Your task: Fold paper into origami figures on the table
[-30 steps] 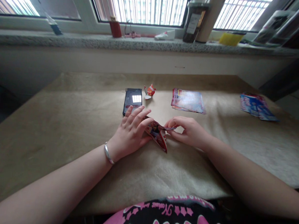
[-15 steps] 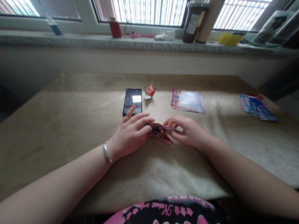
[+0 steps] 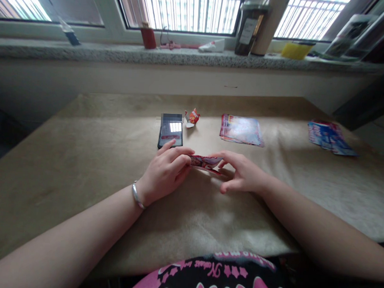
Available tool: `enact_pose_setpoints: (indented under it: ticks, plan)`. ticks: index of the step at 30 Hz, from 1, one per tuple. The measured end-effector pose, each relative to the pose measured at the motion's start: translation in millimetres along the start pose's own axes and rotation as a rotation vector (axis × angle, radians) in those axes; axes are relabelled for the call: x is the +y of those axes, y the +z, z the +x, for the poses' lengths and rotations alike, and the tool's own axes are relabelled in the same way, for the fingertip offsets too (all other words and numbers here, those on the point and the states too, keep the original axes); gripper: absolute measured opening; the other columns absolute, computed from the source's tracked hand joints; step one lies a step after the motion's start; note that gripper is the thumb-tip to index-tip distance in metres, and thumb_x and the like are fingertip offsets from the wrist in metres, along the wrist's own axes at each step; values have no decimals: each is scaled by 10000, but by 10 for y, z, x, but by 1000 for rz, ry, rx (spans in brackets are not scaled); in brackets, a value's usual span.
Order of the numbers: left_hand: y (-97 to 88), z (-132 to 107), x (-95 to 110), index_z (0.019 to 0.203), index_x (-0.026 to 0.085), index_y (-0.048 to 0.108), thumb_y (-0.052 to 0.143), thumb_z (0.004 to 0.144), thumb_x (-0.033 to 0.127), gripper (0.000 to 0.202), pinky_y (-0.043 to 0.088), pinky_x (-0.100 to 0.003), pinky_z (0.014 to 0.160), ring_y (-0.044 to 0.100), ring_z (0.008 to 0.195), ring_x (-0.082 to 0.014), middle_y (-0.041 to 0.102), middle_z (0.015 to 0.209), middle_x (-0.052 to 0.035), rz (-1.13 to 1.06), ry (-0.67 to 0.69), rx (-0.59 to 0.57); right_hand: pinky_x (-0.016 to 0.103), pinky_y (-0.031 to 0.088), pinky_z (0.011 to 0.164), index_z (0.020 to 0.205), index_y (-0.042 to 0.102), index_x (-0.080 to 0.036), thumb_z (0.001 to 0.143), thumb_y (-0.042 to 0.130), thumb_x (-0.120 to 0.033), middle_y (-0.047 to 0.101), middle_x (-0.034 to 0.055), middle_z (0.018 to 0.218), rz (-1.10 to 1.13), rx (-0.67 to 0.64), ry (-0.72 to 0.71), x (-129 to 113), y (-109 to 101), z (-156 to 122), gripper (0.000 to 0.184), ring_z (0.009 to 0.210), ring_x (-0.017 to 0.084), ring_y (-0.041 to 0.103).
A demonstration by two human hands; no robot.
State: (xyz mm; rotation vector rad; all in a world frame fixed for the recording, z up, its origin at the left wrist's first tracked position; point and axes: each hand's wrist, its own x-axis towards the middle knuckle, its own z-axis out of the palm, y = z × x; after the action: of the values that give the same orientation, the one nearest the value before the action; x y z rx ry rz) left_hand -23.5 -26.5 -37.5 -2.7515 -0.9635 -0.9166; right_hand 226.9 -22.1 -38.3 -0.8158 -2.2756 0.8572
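A folded sheet of glossy, red-patterned paper [image 3: 205, 162] lies low over the table between my two hands. My left hand [image 3: 168, 166] grips its left end, fingers curled over it and the index finger raised towards the phone. At the right end, my right hand [image 3: 243, 174] has its fingertips against the paper's upper edge, while its thumb stands apart below. Just beyond my left hand lies a dark phone [image 3: 171, 132]. A small folded red-and-white paper figure [image 3: 192, 117] stands to the right of the phone.
A stack of glossy printed sheets [image 3: 242, 130] lies beyond my right hand. Farther right is a fanned pile of blue sheets [image 3: 331, 137]. The stone windowsill [image 3: 189, 58] behind the table [image 3: 67, 164] holds a red container [image 3: 148, 37], a dark jar [image 3: 250, 30] and a yellow item [image 3: 296, 50].
My right thumb has come off the paper and moved down, opening the hand. The paper's right end now looks flatter and more closed. My left hand has shifted slightly.
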Motion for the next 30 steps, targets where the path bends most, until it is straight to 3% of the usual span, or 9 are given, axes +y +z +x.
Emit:
enact_pose_setpoints:
  ticks: [2, 7, 16, 25, 30]
  plan:
    - [-4, 1, 3, 878, 200, 523, 495, 859, 166, 48, 289, -437, 1105, 600, 988, -131, 634, 1071, -21, -7, -19, 3, 315, 527, 771, 1174, 533, -188, 684, 737, -374, 618, 95, 1110, -48, 11, 9, 13, 22, -1, 563, 943, 196, 599]
    - [-10, 4, 16, 855, 205, 508, 501, 855, 151, 54, 197, -456, 1146, 630, 926, -111, 651, 1066, 4, -18, -10, 10, 259, 541, 689, 1098, 609, -209, 806, 588, -220, 645, 71, 1043, -125, 95, 49, 2, 90, 33, 292, 852, 145, 627]
    - [-5, 29, 29, 1014, 239, 520, 513, 843, 105, 217, 212, -462, 1137, 589, 1078, -132, 680, 1055, 35, -49, 26, 44, 311, 509, 850, 1000, 679, -236, 843, 556, -200, 682, 46, 1026, -279, 216, -90, -33, 80, 61, 203, 929, 157, 629]
    - [-15, 16, 24, 1177, 226, 492, 523, 810, 140, 379, 144, -513, 1148, 563, 1100, -175, 635, 1136, -26, -4, -22, -2, 306, 504, 788, 860, 671, -228, 850, 545, -210, 689, 36, 952, -369, 336, -82, -35, 68, 37, 127, 872, 154, 628]
    - [-20, 21, 18, 1140, 237, 518, 514, 827, 150, 325, 142, -507, 1150, 554, 1106, -169, 630, 1145, -10, 9, -4, 1, 289, 488, 745, 793, 638, -222, 837, 562, -210, 690, 25, 906, -492, 400, -36, -66, 67, 34, 88, 830, 157, 622]
